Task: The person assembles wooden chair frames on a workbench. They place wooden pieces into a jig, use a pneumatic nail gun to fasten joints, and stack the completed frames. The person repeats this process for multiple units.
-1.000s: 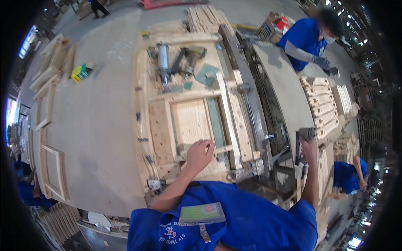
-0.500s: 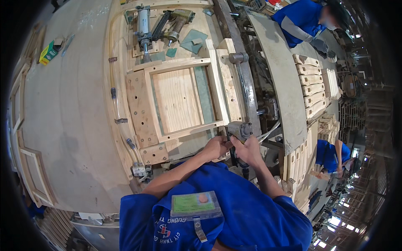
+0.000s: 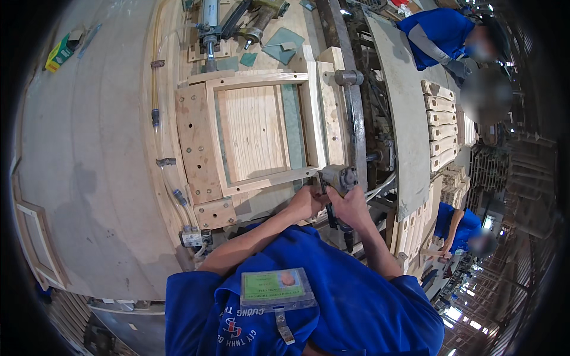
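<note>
A pale rectangular wooden frame (image 3: 265, 181) lies in a wooden jig, the green and pale wood strips of the bench showing through its opening. At its near right corner, my right hand (image 3: 350, 207) is wrapped round the grip of a grey nail gun (image 3: 340, 175), whose head sits against the frame's corner. My left hand (image 3: 307, 202) is closed beside the tool's nose, its fingertips against the nail gun just below the frame's near rail. What its hidden fingers touch underneath does not show.
A second nail gun (image 3: 261, 22) lies beyond the frame, beside a pneumatic cylinder (image 3: 210, 26) and green scraps (image 3: 280, 47). A steel bar (image 3: 356, 118) runs along the right. Stacked wooden parts (image 3: 441, 124) and two co-workers in blue are farther right. A small green box (image 3: 61, 53) stands left.
The whole view has shifted slightly. Both hands and the nail gun remain at the frame's near right corner, with little visible movement. The far co-worker's hands have moved a little.
</note>
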The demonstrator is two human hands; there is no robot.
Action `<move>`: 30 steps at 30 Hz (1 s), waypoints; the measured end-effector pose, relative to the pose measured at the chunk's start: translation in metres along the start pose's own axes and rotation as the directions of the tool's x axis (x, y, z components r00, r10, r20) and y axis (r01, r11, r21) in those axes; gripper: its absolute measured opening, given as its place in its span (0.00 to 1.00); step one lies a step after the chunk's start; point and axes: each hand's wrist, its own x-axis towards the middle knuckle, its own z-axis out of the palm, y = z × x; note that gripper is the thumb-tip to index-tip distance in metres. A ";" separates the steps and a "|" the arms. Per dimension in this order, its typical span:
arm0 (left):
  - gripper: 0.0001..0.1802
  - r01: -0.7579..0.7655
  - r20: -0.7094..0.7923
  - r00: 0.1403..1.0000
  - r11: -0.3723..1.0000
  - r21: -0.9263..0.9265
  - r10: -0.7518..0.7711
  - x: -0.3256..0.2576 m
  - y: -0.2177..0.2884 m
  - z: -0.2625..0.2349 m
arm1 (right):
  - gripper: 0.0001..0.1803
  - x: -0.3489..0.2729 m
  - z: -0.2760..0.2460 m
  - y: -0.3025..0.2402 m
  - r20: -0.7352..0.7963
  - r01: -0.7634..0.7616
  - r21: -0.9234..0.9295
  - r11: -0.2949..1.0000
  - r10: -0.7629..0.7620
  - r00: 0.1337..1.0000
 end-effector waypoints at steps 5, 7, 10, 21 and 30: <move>0.20 -0.041 -0.080 0.996 0.999 0.024 0.043 0.001 0.021 -0.005 | 0.16 0.015 -0.012 -0.024 0.045 0.001 0.261 0.965 -0.013 0.999; 0.19 0.006 -0.150 0.989 0.995 0.101 0.009 0.002 0.056 -0.023 | 0.14 0.042 -0.016 -0.033 0.017 0.071 0.393 0.917 -0.084 0.996; 0.18 -0.100 -0.371 0.918 0.986 0.131 0.143 0.030 0.087 -0.042 | 0.11 0.098 -0.025 -0.056 -0.058 0.137 0.446 0.884 -0.124 0.991; 0.23 -0.130 -0.560 0.816 0.989 0.069 0.146 0.104 0.132 -0.099 | 0.09 0.204 -0.038 -0.128 -0.078 0.231 0.429 0.873 -0.219 0.973; 0.16 -0.236 -0.607 0.769 0.971 0.025 0.202 0.105 0.126 -0.099 | 0.09 0.208 -0.033 -0.127 -0.066 0.223 0.404 0.887 -0.214 0.975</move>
